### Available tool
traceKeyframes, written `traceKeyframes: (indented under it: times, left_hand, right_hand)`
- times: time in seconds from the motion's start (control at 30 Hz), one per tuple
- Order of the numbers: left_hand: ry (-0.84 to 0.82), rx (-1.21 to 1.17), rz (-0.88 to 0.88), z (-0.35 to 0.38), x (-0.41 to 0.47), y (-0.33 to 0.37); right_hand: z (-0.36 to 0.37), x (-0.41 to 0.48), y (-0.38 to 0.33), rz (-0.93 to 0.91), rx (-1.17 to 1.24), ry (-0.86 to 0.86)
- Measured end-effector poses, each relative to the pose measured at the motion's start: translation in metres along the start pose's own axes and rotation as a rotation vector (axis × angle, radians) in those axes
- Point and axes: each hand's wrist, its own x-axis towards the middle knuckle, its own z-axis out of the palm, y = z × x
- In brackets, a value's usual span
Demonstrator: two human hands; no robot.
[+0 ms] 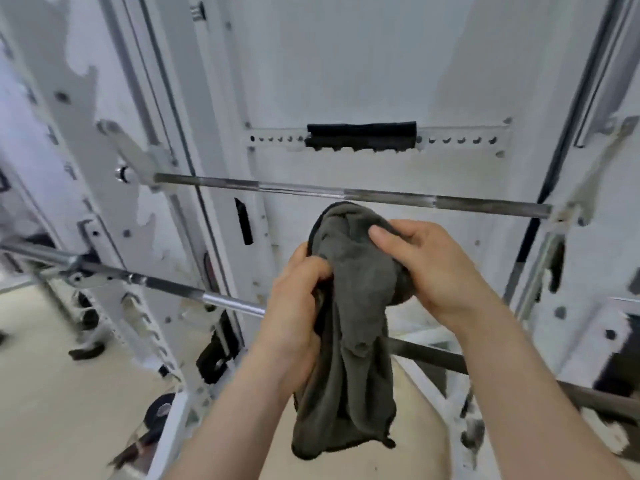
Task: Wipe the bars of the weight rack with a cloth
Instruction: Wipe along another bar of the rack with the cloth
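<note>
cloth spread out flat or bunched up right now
Bunched up. The cloth is gathered between the left hand and right hand, both gripping it, and its lower end hangs in loose folds.

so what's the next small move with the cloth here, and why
Probably gather the grey cloth into a pad and lift it onto the upper bar just above it. Both the left hand and right hand grip it, but it hangs loose, apparently wiping neither that bar nor the lower bar behind it.
</note>
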Motion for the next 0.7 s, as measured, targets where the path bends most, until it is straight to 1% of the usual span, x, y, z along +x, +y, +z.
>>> traceKeyframes:
  times: [0.07,0.1,0.17,0.27,0.33,0.37,0.4,0.43,0.47,0.5,0.53,0.57,0.6,0.63,0.67,0.7]
  left_hand:
    - [0.027,0.141,-0.029,-0.048,0.0,0.019]
    - [0.046,0.242,-0.038,-0.072,0.002,0.028]
    - [0.061,0.458,-0.063,-0.121,0.007,0.043]
    - [0.026,0.677,-0.162,-0.188,0.016,0.065]
    - [0.054,0.803,-0.173,-0.224,0.027,0.081]
    - [0.104,0.901,-0.129,-0.24,0.035,0.088]
    - [0.173,1.079,-0.065,-0.258,0.046,0.093]
    - [0.263,1.34,0.014,-0.277,0.058,0.098]
    - [0.388,1.628,0.103,-0.293,0.068,0.103]
    - [0.533,1.814,0.18,-0.306,0.078,0.109]
    - [0.654,1.821,0.221,-0.314,0.086,0.116]
    - [0.724,1.698,0.227,-0.322,0.095,0.121]
    - [0.741,1.426,0.228,-0.329,0.104,0.129]
    - [0.71,1.085,0.208,-0.335,0.112,0.136]
    - [0.639,0.771,0.194,-0.341,0.119,0.142]
    - [0.554,0.601,0.191,-0.348,0.126,0.147]
  right_hand:
    - [0.041,0.025,-0.002,0.053,0.129,0.0]
    - [0.059,0.038,-0.004,0.106,0.185,-0.027]
    - [0.092,0.063,-0.005,0.203,0.209,-0.089]
    - [0.139,0.101,-0.001,0.212,0.186,-0.167]
    - [0.168,0.128,0.003,0.202,0.207,-0.248]
    - [0.183,0.143,0.004,0.205,0.224,-0.294]
    - [0.196,0.158,0.006,0.216,0.254,-0.34]
    - [0.209,0.173,0.008,0.231,0.293,-0.382]
    - [0.223,0.188,0.01,0.24,0.334,-0.423]
    - [0.235,0.204,0.014,0.244,0.375,-0.465]
    - [0.247,0.219,0.018,0.247,0.415,-0.5]
    - [0.259,0.234,0.022,0.262,0.454,-0.529]
    - [0.273,0.249,0.025,0.282,0.488,-0.558]
    - [0.286,0.265,0.028,0.296,0.512,-0.592]
    - [0.301,0.279,0.03,0.293,0.523,-0.632]
    - [0.315,0.295,0.032,0.272,0.521,-0.664]
